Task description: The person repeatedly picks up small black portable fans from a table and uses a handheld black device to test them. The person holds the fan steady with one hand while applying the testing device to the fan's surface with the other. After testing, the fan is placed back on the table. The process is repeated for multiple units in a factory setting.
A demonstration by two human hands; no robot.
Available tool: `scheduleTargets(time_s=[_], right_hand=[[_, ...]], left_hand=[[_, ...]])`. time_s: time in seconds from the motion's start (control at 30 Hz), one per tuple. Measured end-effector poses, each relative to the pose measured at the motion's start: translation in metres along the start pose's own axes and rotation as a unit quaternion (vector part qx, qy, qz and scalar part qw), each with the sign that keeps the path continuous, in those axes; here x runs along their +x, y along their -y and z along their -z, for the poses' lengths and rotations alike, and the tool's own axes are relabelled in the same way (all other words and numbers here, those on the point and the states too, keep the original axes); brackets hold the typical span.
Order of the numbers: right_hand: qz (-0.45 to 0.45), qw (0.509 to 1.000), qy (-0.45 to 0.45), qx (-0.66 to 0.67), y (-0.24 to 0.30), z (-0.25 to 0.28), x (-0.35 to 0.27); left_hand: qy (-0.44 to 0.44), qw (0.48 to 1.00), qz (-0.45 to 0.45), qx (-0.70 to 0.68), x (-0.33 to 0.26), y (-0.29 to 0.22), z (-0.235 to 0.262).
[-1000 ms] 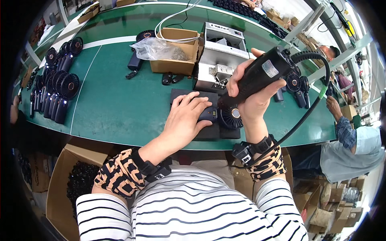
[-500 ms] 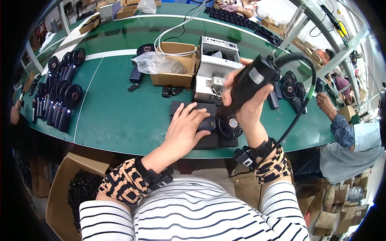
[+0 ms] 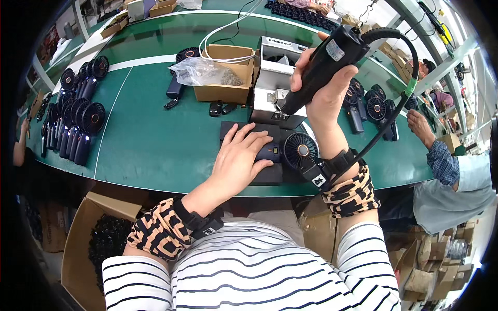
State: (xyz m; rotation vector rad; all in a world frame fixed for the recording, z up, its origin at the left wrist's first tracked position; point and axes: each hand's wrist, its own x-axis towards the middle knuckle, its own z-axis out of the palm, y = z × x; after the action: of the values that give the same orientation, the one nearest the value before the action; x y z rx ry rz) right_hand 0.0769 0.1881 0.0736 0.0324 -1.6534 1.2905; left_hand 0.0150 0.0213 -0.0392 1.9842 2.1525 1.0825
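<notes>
My right hand is wrapped round a black electric screwdriver, tilted with its lower end at the front of a metal screw feeder. The exact contact of the bit there is too small to tell. A dark handheld fan lies on a black foam-like block, its round grille to the right. My left hand holds the fan's handle down on the block, fingers across it and thumb along the near side. Much of the handle is hidden under that hand.
Behind the block stands a cardboard box with a plastic bag and small metal parts. Finished-looking fans stand in rows at left; more fans lie at right. The screwdriver's cable crosses my right forearm. A co-worker's hand is at far right.
My right hand has raised the screwdriver from beside the fan's grille and moved it away from me to the screw feeder. My left hand stays on the handheld fan.
</notes>
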Motion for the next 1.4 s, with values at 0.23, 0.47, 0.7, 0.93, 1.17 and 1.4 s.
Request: scheduleTargets(time_s=[0.23,0.47,0.7,0.93,1.17,1.4], right_hand=[[-0.048,0.999,0.012,-0.001,0.041,-0.002,-0.046],[-0.052,0.998,0.0,0.033,0.037,0.0,-0.068],[-0.061,0.997,-0.023,0.048,0.029,0.0,-0.076],[-0.078,0.991,-0.006,0.107,0.024,0.002,-0.088],[-0.059,0.993,0.022,0.104,0.03,0.0,-0.104],[-0.062,0.994,-0.02,0.091,0.054,-0.004,-0.071]], left_hand=[[-0.006,1.0,-0.002,0.002,-0.002,0.004,-0.004],[-0.012,1.0,-0.003,0.003,0.0,0.003,-0.004],[-0.013,1.0,-0.011,0.024,0.0,0.002,-0.002],[-0.014,1.0,-0.012,0.025,0.0,0.001,-0.003],[-0.021,0.995,-0.06,0.079,0.001,0.002,-0.01],[0.077,0.997,-0.012,0.025,0.019,-0.004,0.021]])
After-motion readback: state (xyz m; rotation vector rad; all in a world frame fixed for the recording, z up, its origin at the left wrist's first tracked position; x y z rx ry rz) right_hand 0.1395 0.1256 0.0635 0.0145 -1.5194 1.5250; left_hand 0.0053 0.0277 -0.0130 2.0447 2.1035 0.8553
